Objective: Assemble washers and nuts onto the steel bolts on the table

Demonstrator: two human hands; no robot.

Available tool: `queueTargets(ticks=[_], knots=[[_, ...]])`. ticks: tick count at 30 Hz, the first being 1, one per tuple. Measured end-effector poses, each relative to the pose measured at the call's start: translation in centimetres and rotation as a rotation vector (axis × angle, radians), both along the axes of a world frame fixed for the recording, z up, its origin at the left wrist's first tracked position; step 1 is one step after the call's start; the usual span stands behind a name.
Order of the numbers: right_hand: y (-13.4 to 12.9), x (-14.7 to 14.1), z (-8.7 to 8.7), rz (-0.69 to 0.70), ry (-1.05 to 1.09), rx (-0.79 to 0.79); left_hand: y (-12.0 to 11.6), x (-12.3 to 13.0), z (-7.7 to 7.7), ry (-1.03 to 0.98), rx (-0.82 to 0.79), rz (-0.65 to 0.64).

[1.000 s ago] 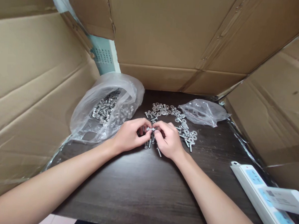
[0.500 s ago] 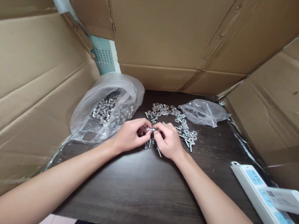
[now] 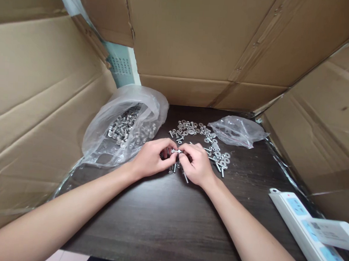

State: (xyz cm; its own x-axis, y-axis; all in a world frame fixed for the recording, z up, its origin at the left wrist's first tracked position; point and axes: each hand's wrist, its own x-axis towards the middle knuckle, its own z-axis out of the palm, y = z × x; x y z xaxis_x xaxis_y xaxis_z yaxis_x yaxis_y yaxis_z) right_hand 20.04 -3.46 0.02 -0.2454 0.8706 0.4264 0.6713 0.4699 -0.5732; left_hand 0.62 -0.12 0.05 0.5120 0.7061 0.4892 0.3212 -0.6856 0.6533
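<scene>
Cardboard panels [image 3: 193,38] wall a dark table [image 3: 146,222] where left hand [image 3: 152,156] and right hand [image 3: 198,165] pinch one bolt [image 3: 176,151].

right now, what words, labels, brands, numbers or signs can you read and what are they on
No text is readable.
Teal sheet behind the cardboard: rows of characters, too small.
White piece over the power strip: grey print, too blurred.

no text can be read
</scene>
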Motion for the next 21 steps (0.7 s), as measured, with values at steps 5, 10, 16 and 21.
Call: queueTargets(ticks=[5,10,16,21], knots=[[-0.14,-0.01,0.26,-0.002,0.019,0.017,0.02,0.0,0.01,-0.003,0.007,0.001],[-0.05,0.01,0.05,0.014,0.018,0.023,0.02,0.01,-0.04,0.001,0.005,-0.003],[0.09,0.08,-0.21,0.02,0.013,0.0,-0.02,-0.09,-0.1,-0.001,0.004,-0.005],[0.02,0.04,-0.11,0.008,0.006,-0.005,0.05,-0.09,-0.26,-0.001,0.001,-0.01]])
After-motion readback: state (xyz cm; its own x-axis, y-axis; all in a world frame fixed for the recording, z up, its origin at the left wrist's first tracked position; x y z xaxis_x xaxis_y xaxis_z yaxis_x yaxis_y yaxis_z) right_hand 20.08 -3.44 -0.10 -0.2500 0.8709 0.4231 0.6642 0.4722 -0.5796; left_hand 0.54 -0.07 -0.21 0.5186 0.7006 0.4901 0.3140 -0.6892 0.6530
